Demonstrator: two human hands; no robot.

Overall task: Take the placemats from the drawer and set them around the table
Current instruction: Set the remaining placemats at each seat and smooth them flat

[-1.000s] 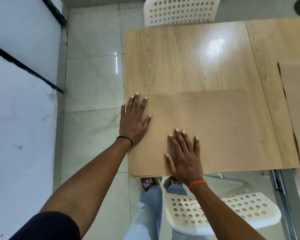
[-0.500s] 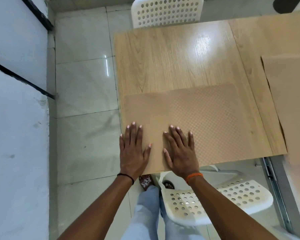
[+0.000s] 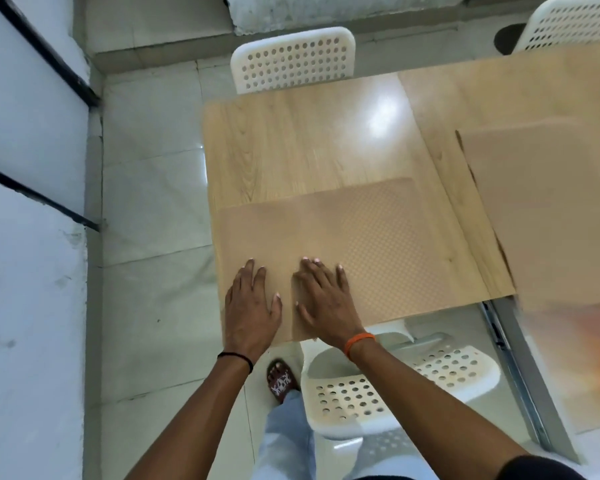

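Left hand (image 3: pixel 252 308): laid flat, fingers spread, nothing gripped — pressed on the placemat's near-left corner.
Right hand (image 3: pixel 326 299): flat and open, just beside the left.
Placemat (image 3: pixel 371 244): on the table (image 3: pixel 291 147) at its near edge, long axis left–right; the unpressed span lies right of both hands.
Second placemat (image 3: pixel 551 202): far right, overhanging.

Even, bright indoor light fills the scene. A white glare patch sits on the table (image 3: pixel 381 119) toward its far edge (a smaller glint marks the floor tile left of the table). Right of the table, the frame smears into blur; straight lines bow near the edges.
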